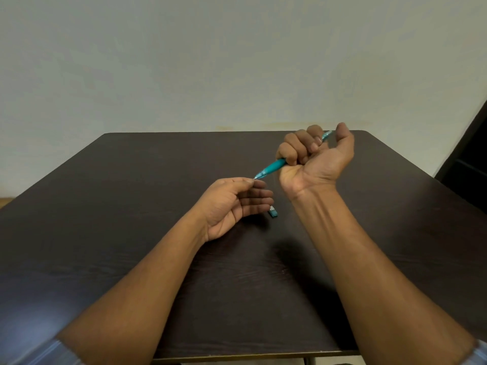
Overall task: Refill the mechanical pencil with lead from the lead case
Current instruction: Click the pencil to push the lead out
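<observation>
Head view. Grips the teal mechanical pencil (pixel 274 166) in the right hand (pixel 315 159), with the fingers curled round the barrel, the palm turned toward the camera and the thumb sticking up beside the far end. Holds it above the dark desk (pixel 131 206), right of centre and slanted, tip pointing near and left, other end poking out past the fist on the far side.

Holds the left hand (pixel 229 204) just below that tip, thumb and forefinger tips pressed together right at it, remaining fingers loosely stretched toward the right. Cannot tell whether anything sits in that pinch, being too fine to make out.

Lying on the desk just right of the left fingertips, between the two wrists: a small teal-and-white piece (pixel 273 212), perhaps the lead case, partly hidden behind the fingers.

Beyond the desk, a pale wall (pixel 237 61). At the far right edge, a dark piece of furniture (pixel 469 159). At the near left corner, a blurred blue sleeve (pixel 59 351).
</observation>
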Motion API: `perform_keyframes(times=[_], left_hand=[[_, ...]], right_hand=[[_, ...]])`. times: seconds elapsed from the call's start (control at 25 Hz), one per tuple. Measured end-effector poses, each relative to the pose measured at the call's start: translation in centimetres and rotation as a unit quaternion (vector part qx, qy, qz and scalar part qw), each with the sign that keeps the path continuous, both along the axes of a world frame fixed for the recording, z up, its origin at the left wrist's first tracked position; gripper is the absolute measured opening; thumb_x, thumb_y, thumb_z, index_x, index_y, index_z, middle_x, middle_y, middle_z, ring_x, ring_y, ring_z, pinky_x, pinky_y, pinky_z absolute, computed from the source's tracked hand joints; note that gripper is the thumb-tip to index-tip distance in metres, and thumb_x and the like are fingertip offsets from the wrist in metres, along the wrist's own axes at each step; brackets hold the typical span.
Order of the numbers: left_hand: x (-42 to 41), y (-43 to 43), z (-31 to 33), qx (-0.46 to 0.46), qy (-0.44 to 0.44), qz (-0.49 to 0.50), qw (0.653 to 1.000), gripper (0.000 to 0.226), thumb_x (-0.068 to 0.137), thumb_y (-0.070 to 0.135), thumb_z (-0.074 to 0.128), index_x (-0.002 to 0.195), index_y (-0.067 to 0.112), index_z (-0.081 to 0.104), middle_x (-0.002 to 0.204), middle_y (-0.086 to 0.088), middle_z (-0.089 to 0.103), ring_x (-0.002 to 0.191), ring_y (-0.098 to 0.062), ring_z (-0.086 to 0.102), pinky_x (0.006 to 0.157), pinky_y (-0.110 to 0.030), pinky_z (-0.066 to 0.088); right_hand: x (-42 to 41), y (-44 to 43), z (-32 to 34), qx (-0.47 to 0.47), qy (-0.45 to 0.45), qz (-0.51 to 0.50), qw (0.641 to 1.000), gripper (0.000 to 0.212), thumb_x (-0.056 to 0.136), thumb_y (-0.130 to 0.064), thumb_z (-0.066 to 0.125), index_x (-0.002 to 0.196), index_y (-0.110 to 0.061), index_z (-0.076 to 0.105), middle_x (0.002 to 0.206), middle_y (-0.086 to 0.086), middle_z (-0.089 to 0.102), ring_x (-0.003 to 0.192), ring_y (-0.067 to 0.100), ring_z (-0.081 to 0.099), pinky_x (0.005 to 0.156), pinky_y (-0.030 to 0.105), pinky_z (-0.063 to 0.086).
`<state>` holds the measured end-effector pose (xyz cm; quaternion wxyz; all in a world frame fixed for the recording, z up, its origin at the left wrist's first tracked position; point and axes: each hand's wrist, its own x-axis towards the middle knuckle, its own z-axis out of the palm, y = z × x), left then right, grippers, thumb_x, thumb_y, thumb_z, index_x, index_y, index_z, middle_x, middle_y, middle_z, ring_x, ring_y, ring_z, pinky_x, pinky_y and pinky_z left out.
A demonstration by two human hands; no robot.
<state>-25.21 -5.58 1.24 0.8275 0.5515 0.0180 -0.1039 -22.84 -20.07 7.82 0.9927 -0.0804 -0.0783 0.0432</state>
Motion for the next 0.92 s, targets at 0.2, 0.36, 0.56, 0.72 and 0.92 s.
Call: perform_keyframes(times=[0.2,0.36,0.56,0.72,0.92], left_hand=[[0.16,-0.04,-0.1,-0.003,-0.001,-0.003,1.0,0.029,0.103,0.011,0.05,0.118,-0.01,0.063,0.101,-0.026,0.074,0.086,-0.03,0.076,0.075,-0.035,0.064],[0.14,-0.07,-0.06,0.003,-0.003,0.002,1.0,0.028,0.104,0.01,0.048,0.117,-0.01,0.063,0.102,-0.027,0.073,0.087,-0.03,0.076,0.076,-0.036,0.064],[0.05,-0.19,-0.03,0.004,-0.002,0.004,1.0,0.027,0.104,0.009,0.048,0.116,-0.01,0.062,0.1,-0.028,0.073,0.084,-0.03,0.075,0.074,-0.035,0.064],[-0.01,-0.27,0.05,0.009,-0.001,0.007,1.0,0.027,0.104,0.009,0.047,0.116,-0.01,0.062,0.099,-0.027,0.073,0.083,-0.029,0.075,0.072,-0.034,0.064],[-0.06,-0.23,0.24,0.017,-0.001,0.005,1.0,0.028,0.104,0.009,0.047,0.119,-0.01,0.062,0.099,-0.026,0.073,0.084,-0.028,0.075,0.073,-0.034,0.064]], right_hand=[[0.09,-0.28,0.28,-0.014,-0.011,-0.007,1.0,0.052,0.096,-0.033,0.034,0.048,-0.016,0.033,0.037,-0.006,0.026,0.028,0.008,0.019,0.033,0.016,0.012],[0.19,-0.39,0.14,-0.001,-0.002,-0.007,1.0,0.054,0.097,-0.044,0.037,0.051,-0.016,0.033,0.037,-0.006,0.027,0.029,0.008,0.018,0.033,0.017,0.011],[0.42,-0.47,0.06,-0.009,0.004,-0.005,1.0,0.051,0.097,-0.034,0.034,0.049,-0.016,0.032,0.037,-0.006,0.026,0.028,0.009,0.018,0.032,0.016,0.012],[0.36,-0.58,0.16,-0.003,0.006,-0.014,1.0,0.052,0.097,-0.037,0.035,0.05,-0.016,0.031,0.037,-0.006,0.026,0.028,0.009,0.018,0.034,0.015,0.012],[0.37,-0.5,0.09,0.006,0.01,-0.012,1.0,0.05,0.098,-0.039,0.034,0.054,-0.016,0.031,0.038,-0.006,0.026,0.028,0.009,0.019,0.033,0.017,0.012]])
